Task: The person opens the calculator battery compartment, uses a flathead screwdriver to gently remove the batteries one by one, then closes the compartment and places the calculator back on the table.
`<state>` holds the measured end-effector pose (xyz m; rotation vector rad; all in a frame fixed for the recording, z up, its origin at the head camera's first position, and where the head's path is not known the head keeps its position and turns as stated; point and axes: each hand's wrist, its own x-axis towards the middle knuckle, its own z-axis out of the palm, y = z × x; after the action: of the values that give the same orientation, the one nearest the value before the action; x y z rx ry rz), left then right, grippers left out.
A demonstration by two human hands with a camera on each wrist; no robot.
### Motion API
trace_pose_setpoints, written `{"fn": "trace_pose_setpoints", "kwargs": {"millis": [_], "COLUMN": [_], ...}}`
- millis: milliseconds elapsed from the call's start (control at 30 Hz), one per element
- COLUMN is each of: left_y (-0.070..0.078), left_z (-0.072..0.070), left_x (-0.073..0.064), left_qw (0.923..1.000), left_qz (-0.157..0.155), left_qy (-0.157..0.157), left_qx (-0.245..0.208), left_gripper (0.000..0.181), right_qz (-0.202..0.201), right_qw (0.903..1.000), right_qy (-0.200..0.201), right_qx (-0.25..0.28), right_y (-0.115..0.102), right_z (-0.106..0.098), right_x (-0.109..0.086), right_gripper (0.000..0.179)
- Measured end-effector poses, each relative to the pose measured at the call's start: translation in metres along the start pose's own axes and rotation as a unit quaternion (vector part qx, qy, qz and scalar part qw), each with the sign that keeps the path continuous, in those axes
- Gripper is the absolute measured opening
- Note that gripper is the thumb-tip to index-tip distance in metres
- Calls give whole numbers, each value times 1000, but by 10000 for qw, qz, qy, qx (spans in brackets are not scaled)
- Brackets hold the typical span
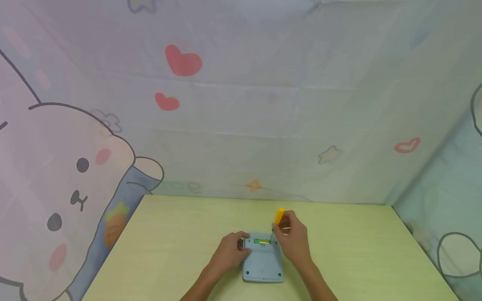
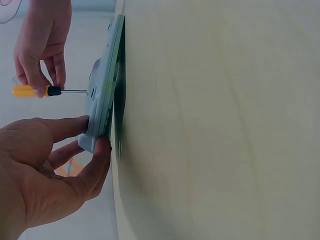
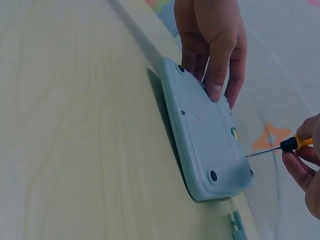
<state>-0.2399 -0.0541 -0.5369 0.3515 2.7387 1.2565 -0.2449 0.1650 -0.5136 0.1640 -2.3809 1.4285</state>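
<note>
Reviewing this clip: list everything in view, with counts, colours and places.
calculator-like device: one, pale blue, back up, between the hands
battery: one visible, green, in the device's open compartment
screwdriver: one, yellow-and-black handle, tip at the device's back
small plastic piece: one, teal, on the table beside the device
table: one, pale yellow, underneath
backdrop: count unclear, pale with printed hearts, behind
left hand: one, bare, gripping the device's edge
right hand: one, bare, holding the screwdriver

Screened-off indoor nook, room type unclear, cartoon-printed cloth backdrop (image 1: pixel 241 138), pale wood-grain table (image 1: pixel 169 234)
</note>
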Motion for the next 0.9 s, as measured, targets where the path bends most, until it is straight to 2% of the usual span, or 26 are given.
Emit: {"fn": "trace_pose_setpoints", "kwargs": {"millis": [133,333,667,900], "left_y": [0,-1,-3,-2], "left_z": [0,1,1,1], "left_x": [0,-1,1,2], "left_qw": [10000,10000,10000,10000], "left_qz": [24,22,71,13], "left_qy": [12,29,59,5], "left_qx": [-5,-37,20,-11], "left_gripper": [41,40,39,38], "right_qz": [-24,-44,397,575], "right_qw": [9998,9999,9990,9976], "right_qy": [49,72,212,180], "right_qx": [-191,-54,35,341], "right_y": [1,6,14,21], "right_z": [2,1,-5,-10], "right_x": [1,3,2,1], "right_gripper": [30,28,22,21]}}
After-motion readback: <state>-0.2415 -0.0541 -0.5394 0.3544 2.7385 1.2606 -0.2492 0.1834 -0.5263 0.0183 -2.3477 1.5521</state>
